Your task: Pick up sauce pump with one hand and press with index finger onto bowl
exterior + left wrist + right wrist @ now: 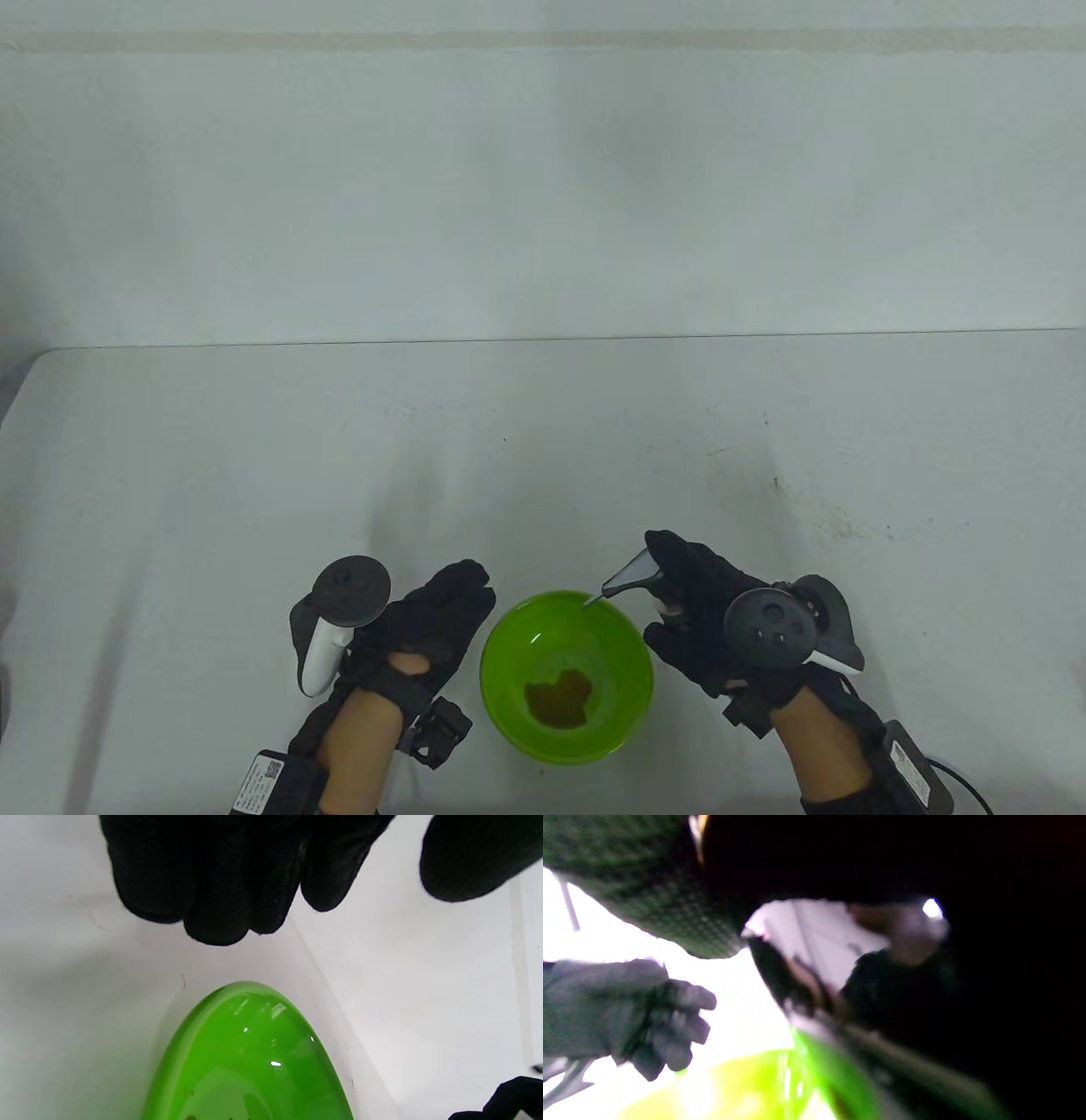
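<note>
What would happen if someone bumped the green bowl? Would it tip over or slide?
The bowl looks wide and low, so it would probably slide rather than tip. It seems to be shiny plastic on a smooth table, so likely light and easy to push. The brown sauce pooled at its bottom might slosh a little.

Open table (543,441) lies beyond the bowl (566,675), which sits flanked closely by both hands.
</note>
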Available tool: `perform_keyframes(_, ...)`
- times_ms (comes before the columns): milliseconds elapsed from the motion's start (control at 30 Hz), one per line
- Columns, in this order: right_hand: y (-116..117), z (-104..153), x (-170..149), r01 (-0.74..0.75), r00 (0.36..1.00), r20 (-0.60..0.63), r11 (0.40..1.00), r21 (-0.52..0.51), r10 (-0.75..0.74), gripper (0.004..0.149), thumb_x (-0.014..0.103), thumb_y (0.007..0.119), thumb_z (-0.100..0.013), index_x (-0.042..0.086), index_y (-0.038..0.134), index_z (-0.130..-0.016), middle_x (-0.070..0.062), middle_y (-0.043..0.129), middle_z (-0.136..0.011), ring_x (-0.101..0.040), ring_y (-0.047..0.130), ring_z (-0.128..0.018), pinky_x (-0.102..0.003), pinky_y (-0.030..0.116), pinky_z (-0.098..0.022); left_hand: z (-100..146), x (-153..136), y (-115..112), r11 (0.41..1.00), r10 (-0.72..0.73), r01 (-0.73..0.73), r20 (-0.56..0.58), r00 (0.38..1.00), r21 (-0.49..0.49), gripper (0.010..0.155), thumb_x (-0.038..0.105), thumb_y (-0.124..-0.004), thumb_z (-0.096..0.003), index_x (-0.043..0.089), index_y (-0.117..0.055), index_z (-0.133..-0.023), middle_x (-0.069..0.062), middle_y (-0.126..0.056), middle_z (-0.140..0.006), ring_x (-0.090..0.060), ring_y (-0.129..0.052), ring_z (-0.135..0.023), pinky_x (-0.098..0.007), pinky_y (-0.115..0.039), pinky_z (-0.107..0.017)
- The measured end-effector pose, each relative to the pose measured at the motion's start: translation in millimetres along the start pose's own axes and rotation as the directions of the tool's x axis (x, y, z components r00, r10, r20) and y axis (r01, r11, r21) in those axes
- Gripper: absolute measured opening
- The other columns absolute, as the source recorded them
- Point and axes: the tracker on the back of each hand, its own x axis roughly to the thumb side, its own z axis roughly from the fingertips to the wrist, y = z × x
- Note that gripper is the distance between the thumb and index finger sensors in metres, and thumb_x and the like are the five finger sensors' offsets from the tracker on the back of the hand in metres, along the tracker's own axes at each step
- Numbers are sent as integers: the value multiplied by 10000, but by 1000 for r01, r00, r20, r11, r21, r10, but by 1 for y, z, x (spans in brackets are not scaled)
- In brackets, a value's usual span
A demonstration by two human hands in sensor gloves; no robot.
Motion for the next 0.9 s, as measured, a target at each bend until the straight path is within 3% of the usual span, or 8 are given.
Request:
perform_keyframes(200, -22, -9, -42, 233, 960, -89, 931, -281, -267, 1136, 410, 1064, -394, 408, 76, -954, 11, 547, -998, -400, 968, -688, -569, 913, -492, 0, 0, 0, 1000, 9, -9, 3, 1000, 0, 722, 649, -759, -459, 246, -653, -1048, -96, -763, -1004, -393, -904, -808, -519, -800, -570)
perform_keyframes(400, -34, -24, -88, 116, 946, -198, 841, -528, -255, 1141, 397, 1063, -390, 394, 62, -938, 30, 526, -995, -401, 946, -717, -584, 901, -509, -1, -1, -1, 1000, 3, -3, -1, 1000, -7, 724, 648, -759, -459, 243, -652, -1049, -97, -762, -1005, -394, -903, -809, -519, -799, -571)
perform_keyframes(467, -34, -27, -103, 89, 936, -233, 818, -568, -264, 1145, 393, 1063, -390, 387, 54, -932, 34, 524, -989, -402, 943, -717, -583, 900, -516, -1, -2, -1, 1000, 2, -2, -3, 1000, -10, 723, 648, -760, -458, 244, -652, -1048, -97, -764, -1003, -394, -904, -808, -520, -799, -571)
perform_keyframes(533, -32, -29, -123, 75, 911, -266, 763, -643, -314, 1137, 381, 1061, -394, 374, 58, -930, 23, 519, -983, -409, 934, -717, -590, 896, -516, -1, -2, -1, 1000, -4, 4, -4, 1000, -12, 724, 647, -759, -458, 242, -652, -1049, -100, -764, -1003, -393, -904, -808, -519, -800, -570)
perform_keyframes(767, -21, -27, -163, -99, 892, -381, 718, -689, -243, 1120, 364, 1048, -411, 345, 47, -914, 1, 502, -965, -419, 911, -715, -602, 884, -517, -2, -3, -1, 1000, -5, 5, -11, 1000, -19, 725, 648, -759, -458, 245, -650, -1050, -98, -765, -1004, -394, -904, -809, -520, -799, -571)
perform_keyframes(900, -8, -18, -175, -141, 880, -420, 722, -677, -222, 1115, 372, 1043, -413, 336, 47, -912, 1, 496, -961, -417, 903, -715, -603, 879, -515, -3, -5, 3, 1000, 2, -2, -21, 1000, -13, 725, 646, -760, -457, 242, -652, -1049, -100, -764, -1003, -394, -905, -807, -521, -799, -571)
